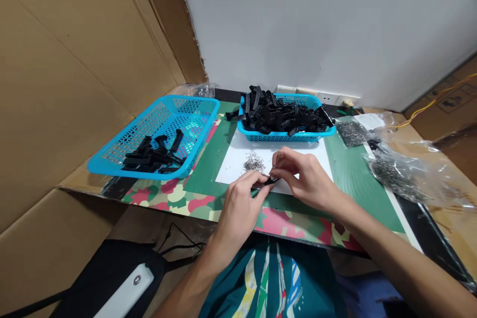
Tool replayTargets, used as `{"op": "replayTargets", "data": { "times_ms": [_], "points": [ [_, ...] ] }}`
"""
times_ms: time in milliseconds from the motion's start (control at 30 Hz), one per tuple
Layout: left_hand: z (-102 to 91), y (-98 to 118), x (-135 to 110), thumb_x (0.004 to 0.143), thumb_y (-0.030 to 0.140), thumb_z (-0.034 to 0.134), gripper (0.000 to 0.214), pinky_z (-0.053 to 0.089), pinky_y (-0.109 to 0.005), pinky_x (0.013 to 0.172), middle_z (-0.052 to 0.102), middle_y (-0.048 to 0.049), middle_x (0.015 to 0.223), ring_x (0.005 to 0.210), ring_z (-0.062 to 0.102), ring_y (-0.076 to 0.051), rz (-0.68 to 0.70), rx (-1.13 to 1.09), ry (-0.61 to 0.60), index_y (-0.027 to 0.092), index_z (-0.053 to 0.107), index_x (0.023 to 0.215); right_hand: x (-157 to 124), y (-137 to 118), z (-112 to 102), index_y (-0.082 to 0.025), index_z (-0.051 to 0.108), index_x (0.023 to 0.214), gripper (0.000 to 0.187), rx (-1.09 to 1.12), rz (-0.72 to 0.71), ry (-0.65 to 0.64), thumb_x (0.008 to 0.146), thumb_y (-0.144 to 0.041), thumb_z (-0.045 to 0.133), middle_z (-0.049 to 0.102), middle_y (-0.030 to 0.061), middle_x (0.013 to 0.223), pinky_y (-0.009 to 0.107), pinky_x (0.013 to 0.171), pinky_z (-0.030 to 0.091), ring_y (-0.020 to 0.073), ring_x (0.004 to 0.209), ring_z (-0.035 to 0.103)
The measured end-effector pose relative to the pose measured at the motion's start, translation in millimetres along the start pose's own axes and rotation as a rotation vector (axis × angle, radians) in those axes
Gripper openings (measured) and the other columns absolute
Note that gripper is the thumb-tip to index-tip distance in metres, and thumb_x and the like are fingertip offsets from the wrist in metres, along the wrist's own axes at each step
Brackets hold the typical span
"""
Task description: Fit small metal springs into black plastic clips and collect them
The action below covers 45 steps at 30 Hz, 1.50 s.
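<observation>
Between the thumb and fingers of my left hand is a small black plastic part, held low over the front of the white paper. My right hand pinches a thin metal tool, perhaps tweezers, with its lower end at the black part. My fingers partly cover both, so the exact contact cannot be seen. Just behind my left hand lies a loose pile of tiny metal pieces on the paper.
A blue basket heaped with black parts stands behind my hands. Another blue basket, at left, holds several black parts. Clear plastic bags of metal pieces lie at right. Cardboard walls the left side.
</observation>
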State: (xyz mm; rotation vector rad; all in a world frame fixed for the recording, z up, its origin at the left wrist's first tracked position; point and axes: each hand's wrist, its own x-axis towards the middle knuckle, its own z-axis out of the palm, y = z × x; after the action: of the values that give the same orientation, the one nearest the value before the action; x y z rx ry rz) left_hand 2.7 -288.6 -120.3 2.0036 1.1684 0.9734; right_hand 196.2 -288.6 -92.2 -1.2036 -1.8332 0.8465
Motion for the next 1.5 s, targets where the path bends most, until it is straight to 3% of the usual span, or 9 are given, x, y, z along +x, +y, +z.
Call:
{"op": "replayTargets", "data": {
  "times_ms": [267,400,600,867,1000,1133,1233,1367,1500],
  "points": [
    [-3.3,-2,3,0.092,0.016,0.070,0.008,0.053,-0.028,0.076,0.075,-0.0003,0.087,0.081,0.072,-0.019,-0.010,0.026,0.015,0.021,0.069,0.086,3,1,2,-0.023,0.057,0.097,0.009,0.035,-0.045,0.006,0.097,-0.014,0.060,0.068,-0.0012,0.082,0.025,0.068,0.047,0.0155,0.073,0.063],
    [-5.4,-6,4,0.092,0.024,0.072,0.003,0.057,-0.029,0.077,0.077,-0.0001,0.090,0.083,0.075,-0.020,-0.044,0.006,0.056,0.023,0.072,0.094,7,3,-14,-0.023,0.060,0.116,0.015,0.066,-0.074,0.105,0.103,-0.020,0.056,0.071,0.0006,0.088,0.026,0.072,0.051,0.0166,0.080,0.068],
    [-9.8,-3,4,0.094,0.030,0.070,0.012,0.060,-0.032,0.082,0.079,-0.0028,0.102,0.090,0.075,-0.022,-0.020,-0.040,0.133,0.024,0.074,0.103,7,24,-45,-0.021,0.068,0.128,0.026,-0.421,-0.085,0.035,0.108,-0.021,0.050,0.075,0.0084,0.108,0.033,0.081,0.050,0.0234,0.096,0.070],
    [-11.1,6,6,0.097,0.031,0.069,0.013,0.058,-0.035,0.093,0.077,-0.0035,0.110,0.103,0.072,-0.023,0.070,-0.023,0.162,0.025,0.074,0.108,12,37,-41,-0.017,0.074,0.116,0.022,-0.788,-0.140,-0.125,0.108,-0.020,0.055,0.074,0.0105,0.098,0.036,0.081,0.048,0.0265,0.094,0.065],
    [-14.8,3,7,0.098,0.027,0.069,0.012,0.057,-0.035,0.097,0.076,-0.0028,0.113,0.109,0.072,-0.023,0.108,-0.042,0.187,0.027,0.074,0.109,11,33,-44,-0.017,0.075,0.117,0.019,-0.605,-0.140,-0.076,0.103,-0.017,0.063,0.074,0.0099,0.100,0.037,0.083,0.050,0.0252,0.094,0.066],
    [-19.3,-3,9,0.097,0.026,0.070,0.013,0.058,-0.034,0.101,0.076,-0.0026,0.115,0.112,0.072,-0.022,0.106,-0.103,0.233,0.027,0.073,0.110,9,25,-46,-0.022,0.073,0.127,0.037,-0.070,-0.200,-0.021,0.091,-0.025,0.081,0.076,0.0057,0.104,0.034,0.084,0.056,0.0203,0.091,0.069],
    [-19.9,-5,10,0.096,0.028,0.070,0.014,0.060,-0.034,0.101,0.077,-0.0040,0.115,0.111,0.074,-0.023,0.094,-0.163,0.254,0.026,0.074,0.109,9,18,-40,-0.021,0.080,0.112,0.025,0.180,-0.214,0.034,0.090,-0.032,0.083,0.079,0.0057,0.097,0.033,0.083,0.058,0.0201,0.089,0.072],
    [-23.9,-1,11,0.097,0.030,0.070,0.020,0.062,-0.036,0.101,0.078,-0.0056,0.120,0.111,0.076,-0.025,0.057,-0.202,0.240,0.026,0.074,0.115,10,9,-34,-0.021,0.082,0.098,0.016,0.226,-0.211,0.083,0.088,-0.032,0.085,0.080,0.0061,0.092,0.034,0.078,0.059,0.0210,0.085,0.074],
    [-51.9,-1,16,0.099,0.033,0.067,0.023,0.058,-0.034,0.101,0.077,-0.0031,0.120,0.110,0.074,-0.023,0.093,-0.079,0.321,0.028,0.072,0.121,21,-4,-50,-0.023,0.081,0.099,0.014,0.060,-0.254,0.235,0.090,-0.033,0.080,0.080,0.0064,0.094,0.037,0.078,0.062,0.0221,0.084,0.075]
  ]
}}
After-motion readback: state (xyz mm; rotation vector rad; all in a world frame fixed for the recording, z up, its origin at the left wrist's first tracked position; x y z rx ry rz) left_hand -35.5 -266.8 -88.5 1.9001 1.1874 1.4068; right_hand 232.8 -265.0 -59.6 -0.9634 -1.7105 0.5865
